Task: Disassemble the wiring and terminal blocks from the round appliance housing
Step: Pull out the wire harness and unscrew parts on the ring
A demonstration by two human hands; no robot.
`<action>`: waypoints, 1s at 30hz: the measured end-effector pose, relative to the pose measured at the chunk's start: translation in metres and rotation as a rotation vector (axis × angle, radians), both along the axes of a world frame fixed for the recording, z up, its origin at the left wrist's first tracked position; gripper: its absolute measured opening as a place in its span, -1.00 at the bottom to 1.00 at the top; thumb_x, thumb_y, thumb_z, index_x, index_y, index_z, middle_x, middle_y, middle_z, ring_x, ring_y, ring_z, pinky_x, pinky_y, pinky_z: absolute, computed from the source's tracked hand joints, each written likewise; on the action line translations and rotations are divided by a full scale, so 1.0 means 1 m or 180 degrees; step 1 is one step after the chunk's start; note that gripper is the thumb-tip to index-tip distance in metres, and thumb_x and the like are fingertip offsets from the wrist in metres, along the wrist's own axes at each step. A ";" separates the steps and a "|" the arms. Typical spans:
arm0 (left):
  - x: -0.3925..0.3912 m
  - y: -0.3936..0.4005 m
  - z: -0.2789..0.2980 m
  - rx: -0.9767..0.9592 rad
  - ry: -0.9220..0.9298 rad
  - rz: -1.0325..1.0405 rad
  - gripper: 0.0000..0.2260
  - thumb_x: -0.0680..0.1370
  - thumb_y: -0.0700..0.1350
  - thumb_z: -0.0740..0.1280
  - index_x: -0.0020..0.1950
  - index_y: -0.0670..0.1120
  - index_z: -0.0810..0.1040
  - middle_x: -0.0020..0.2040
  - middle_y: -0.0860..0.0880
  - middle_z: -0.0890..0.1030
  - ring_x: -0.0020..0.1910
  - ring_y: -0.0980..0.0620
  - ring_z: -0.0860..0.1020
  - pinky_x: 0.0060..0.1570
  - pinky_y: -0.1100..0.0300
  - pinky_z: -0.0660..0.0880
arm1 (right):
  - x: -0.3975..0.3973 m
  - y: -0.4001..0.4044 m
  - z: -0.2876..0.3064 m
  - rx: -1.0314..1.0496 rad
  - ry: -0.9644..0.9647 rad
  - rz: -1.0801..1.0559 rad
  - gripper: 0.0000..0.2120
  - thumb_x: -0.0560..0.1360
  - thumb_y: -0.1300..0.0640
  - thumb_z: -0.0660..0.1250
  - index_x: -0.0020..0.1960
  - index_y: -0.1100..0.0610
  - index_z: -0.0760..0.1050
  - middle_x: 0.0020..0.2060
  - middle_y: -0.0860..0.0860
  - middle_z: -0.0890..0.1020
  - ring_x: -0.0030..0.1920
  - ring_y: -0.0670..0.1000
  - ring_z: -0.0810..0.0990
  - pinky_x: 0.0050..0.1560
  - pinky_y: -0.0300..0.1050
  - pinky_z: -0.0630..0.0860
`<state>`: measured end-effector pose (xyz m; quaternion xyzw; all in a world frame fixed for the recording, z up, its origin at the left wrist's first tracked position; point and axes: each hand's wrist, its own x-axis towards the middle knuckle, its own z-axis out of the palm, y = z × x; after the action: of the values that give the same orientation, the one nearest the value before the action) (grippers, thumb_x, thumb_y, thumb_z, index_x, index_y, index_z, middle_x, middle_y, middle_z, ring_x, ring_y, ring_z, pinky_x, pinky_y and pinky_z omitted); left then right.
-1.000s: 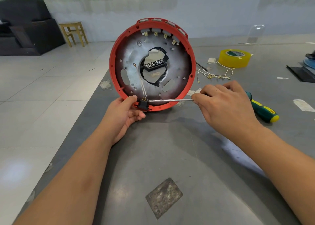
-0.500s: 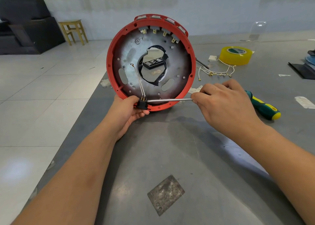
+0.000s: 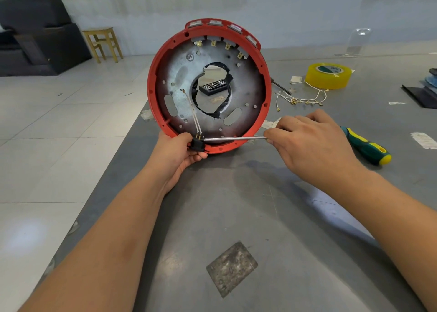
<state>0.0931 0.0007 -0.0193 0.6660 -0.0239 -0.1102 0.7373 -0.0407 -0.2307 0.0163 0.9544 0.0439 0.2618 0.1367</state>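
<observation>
1. Head view: the round red housing (image 3: 209, 87) is stood on edge on the grey counter (image 3: 260, 217), its open side turned to the camera.
2. The left hand (image 3: 179, 155) is curled around the black terminal block (image 3: 197, 144) at the housing's lower rim; two thin wires (image 3: 195, 115) rise from the block.
3. The right hand (image 3: 307, 143) is closed on a screwdriver (image 3: 236, 138), whose tip is set at the block.
4. Loose wires (image 3: 301, 100) and a yellow tape roll (image 3: 327, 75) are noted behind the right hand.
</observation>
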 end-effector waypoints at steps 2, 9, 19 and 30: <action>0.000 0.000 0.000 0.0021 0.0005 0.0019 -0.83 0.61 -0.36 0.12 0.11 -0.18 0.44 -0.34 -0.11 0.70 -0.41 -0.09 0.68 -0.41 0.17 0.60 | 0.000 0.001 -0.001 0.0005 -0.0013 -0.0005 -0.80 0.66 0.06 0.19 0.10 -0.03 0.60 -0.11 0.01 0.63 -0.10 0.13 0.61 -0.04 0.00 0.34; -0.004 -0.001 0.004 -0.0009 0.0050 0.0095 -0.80 0.62 -0.37 0.10 0.12 -0.16 0.45 -0.19 -0.21 0.69 -0.41 -0.08 0.67 -0.41 0.17 0.59 | -0.001 0.007 -0.009 0.0020 -0.0149 -0.0141 -0.91 0.60 0.11 0.33 -0.01 0.02 0.62 -0.18 0.05 0.64 -0.24 0.17 0.58 -0.09 0.00 0.33; -0.002 0.003 0.005 -0.0331 0.0292 0.0247 -0.84 0.66 -0.34 0.13 0.06 -0.17 0.48 -0.32 -0.12 0.72 -0.42 -0.06 0.67 -0.41 0.19 0.59 | -0.004 0.021 -0.021 0.0336 -0.0191 -0.0123 -0.89 0.61 0.10 0.30 0.02 0.01 0.62 -0.24 0.01 0.60 -0.28 0.17 0.57 -0.15 -0.03 0.23; 0.004 0.004 0.002 -0.0621 0.0522 0.0382 -0.87 0.66 -0.31 0.15 0.04 -0.21 0.48 -0.34 -0.17 0.70 -0.44 -0.05 0.66 -0.45 0.22 0.56 | -0.004 0.033 -0.015 0.0353 -0.0181 -0.0260 -0.85 0.63 0.10 0.24 0.00 -0.03 0.58 -0.22 -0.01 0.59 -0.25 0.14 0.56 -0.15 -0.02 0.23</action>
<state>0.0968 0.0045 -0.0173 0.5802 0.0657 -0.1171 0.8033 -0.0451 -0.1981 0.0008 0.9536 -0.0135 0.2851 0.0953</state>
